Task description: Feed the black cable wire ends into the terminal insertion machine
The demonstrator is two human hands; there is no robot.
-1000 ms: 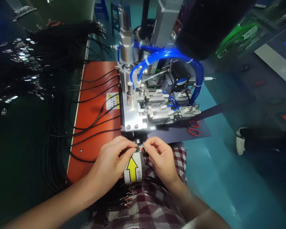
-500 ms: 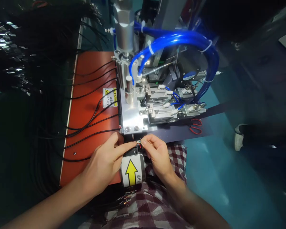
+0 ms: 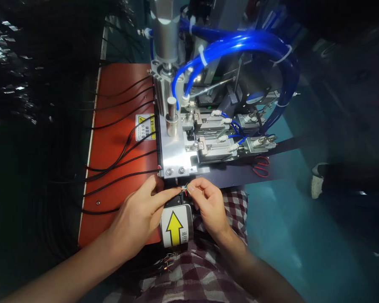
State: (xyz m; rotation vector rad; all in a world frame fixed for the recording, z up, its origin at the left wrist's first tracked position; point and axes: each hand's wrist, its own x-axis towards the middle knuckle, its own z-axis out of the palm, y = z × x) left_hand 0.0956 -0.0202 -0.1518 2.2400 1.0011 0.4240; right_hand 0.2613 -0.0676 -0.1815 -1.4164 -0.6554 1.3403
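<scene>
Thin coloured wires (image 3: 185, 190), with red, white and green or blue strands, lie between my two hands just in front of the metal machine. My right hand (image 3: 208, 202) pinches these wires between thumb and fingertips. From the left, my left hand (image 3: 142, 206) stretches one finger so that its tip meets the wire ends; its other fingers are curled, and anything under them is hidden. Below the fingertips is a small black block (image 3: 175, 200). Nearer me sits a white label with a yellow arrow (image 3: 174, 229).
The metal machine (image 3: 177, 155) carries blue air hoses (image 3: 240, 42) and small cylinders. Several black cables (image 3: 120, 155) cross the red board (image 3: 113, 109) on the left. Red-handled scissors (image 3: 260, 166) lie at the right. Bare wire ends (image 3: 166, 265) hang near my lap.
The view has shifted slightly. Both hands keep nearly the same place and grip; the wires between the fingertips have hardly moved.
</scene>
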